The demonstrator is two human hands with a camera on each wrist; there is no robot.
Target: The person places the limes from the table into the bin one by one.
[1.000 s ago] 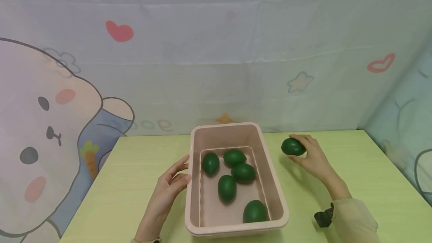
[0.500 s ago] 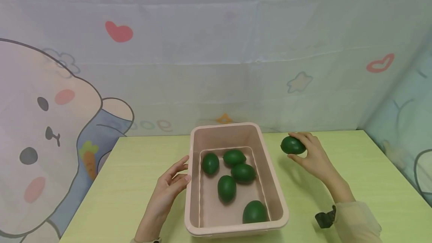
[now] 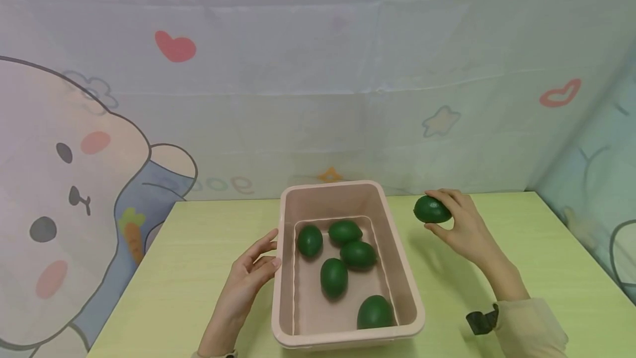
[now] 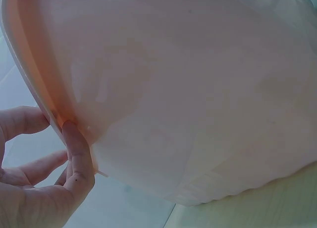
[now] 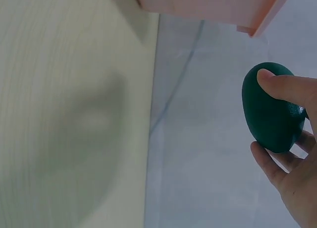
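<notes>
Right of a pale pink plastic bin [image 3: 322, 314], my right hand [image 3: 464, 231] holds a dark green lime [image 3: 431, 210] above the table. In the right wrist view, the thumb presses one side of the lime and the fingers support it from the other side. My left hand [image 3: 248, 275] is at the bin's left side; in the left wrist view, its fingertips [image 4: 75, 139] pinch the bin's projecting rim. Several more limes lie scattered on the bin floor, among them one lime [image 3: 334, 278] near the middle and another lime [image 3: 375, 312] in the near right corner.
The bin stands on a light yellow-green table [image 3: 208, 236]. Behind the table's far edge hangs a pale cloth backdrop [image 3: 318, 98] printed with hearts and a cartoon animal. A black strap [image 3: 482, 322] hangs at the right sleeve.
My right hand has risen slightly with the lime, and its forearm has shifted a little to the right. The left hand, the bin and the limes inside it stay where they were.
</notes>
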